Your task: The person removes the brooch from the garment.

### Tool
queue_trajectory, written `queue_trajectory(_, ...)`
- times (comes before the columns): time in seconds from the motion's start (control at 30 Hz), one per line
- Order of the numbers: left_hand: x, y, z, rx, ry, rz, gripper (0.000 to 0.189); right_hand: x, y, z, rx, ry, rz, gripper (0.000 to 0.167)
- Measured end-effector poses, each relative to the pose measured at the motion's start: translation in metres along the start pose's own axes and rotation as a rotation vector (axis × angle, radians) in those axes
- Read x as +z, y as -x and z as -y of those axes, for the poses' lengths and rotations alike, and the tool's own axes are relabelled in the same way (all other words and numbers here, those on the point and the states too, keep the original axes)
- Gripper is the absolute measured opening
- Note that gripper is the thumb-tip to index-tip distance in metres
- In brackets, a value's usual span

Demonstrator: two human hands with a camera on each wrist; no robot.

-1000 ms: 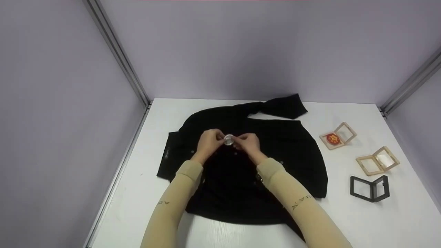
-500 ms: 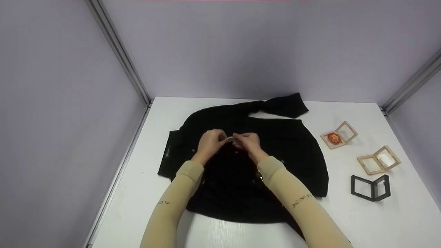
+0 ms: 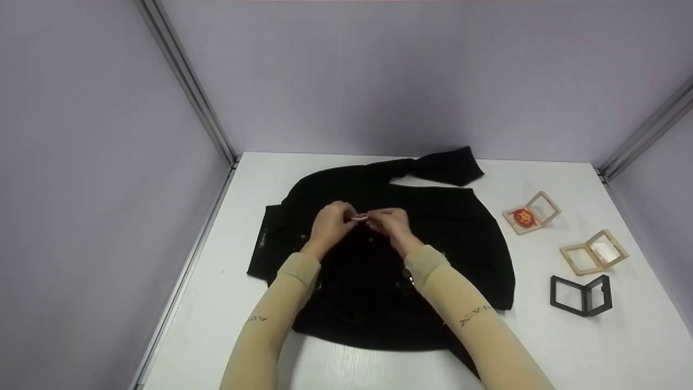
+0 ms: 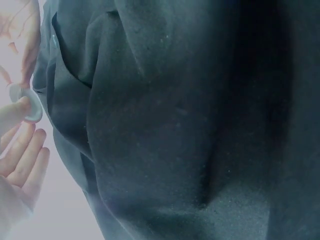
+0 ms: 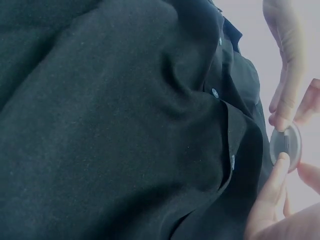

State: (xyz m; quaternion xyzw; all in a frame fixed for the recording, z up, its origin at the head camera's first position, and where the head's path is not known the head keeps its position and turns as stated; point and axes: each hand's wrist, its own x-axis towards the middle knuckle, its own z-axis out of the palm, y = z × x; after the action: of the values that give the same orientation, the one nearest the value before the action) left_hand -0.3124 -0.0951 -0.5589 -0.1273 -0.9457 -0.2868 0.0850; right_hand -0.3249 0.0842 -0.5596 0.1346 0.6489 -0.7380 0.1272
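A small round pin badge [image 3: 360, 217] is held between both hands above a black shirt [image 3: 433, 216] spread on the table. In the right wrist view the pale back of the badge [image 5: 286, 146] shows, with a narrow metal pin bar across it. My left hand [image 3: 329, 222] pinches its left edge between thumb and fingers. From the right, my right hand [image 3: 391, 223] pinches the other edge with its fingertips. The head view shows the badge nearly edge-on, so its front is mostly hidden. Small light buttons [image 5: 215, 93] run along the shirt's front.
To the right on the white table [image 3: 216, 303] stand a wooden frame holding a red and yellow round piece [image 3: 523, 218], another unfolded wooden frame [image 3: 582, 260] and a black unfolded frame [image 3: 568, 297]. Lilac walls [image 3: 352, 76] enclose the table at the back and sides.
The badge has turned from showing its round face to lying nearly edge-on between the fingers. Both hands stay in almost the same place, with small finger shifts.
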Motion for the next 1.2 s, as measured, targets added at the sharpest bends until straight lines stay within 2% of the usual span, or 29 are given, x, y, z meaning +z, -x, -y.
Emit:
queue_trajectory(0.2, 0.000, -0.001, 0.001, -0.076, 0.070, 0.009, 0.027, 0.002, -0.001, -0.001, 0.002, -0.036, -0.003, 0.024)
queue_trajectory(0.37, 0.002, -0.003, 0.001, -0.107, 0.141, 0.025, 0.025, 0.001, 0.000, 0.000, 0.000, -0.060, -0.002, 0.021)
queue_trajectory(0.5, 0.003, -0.004, 0.000, -0.113, 0.152, 0.052, 0.025, -0.001, 0.000, 0.000, -0.007, -0.044, -0.006, 0.023)
queue_trajectory(0.7, 0.002, -0.003, -0.004, -0.154, 0.143, 0.084, 0.028, -0.004, -0.001, 0.000, -0.021, -0.022, -0.016, 0.024)
queue_trajectory(0.93, 0.006, -0.004, -0.008, -0.151, 0.150, 0.049, 0.021, -0.007, -0.001, -0.002, -0.044, -0.016, -0.020, 0.020)
queue_trajectory(1.2, 0.010, -0.007, -0.013, -0.121, 0.182, 0.056, 0.021, -0.016, 0.000, -0.002, -0.055, -0.017, -0.018, 0.018)
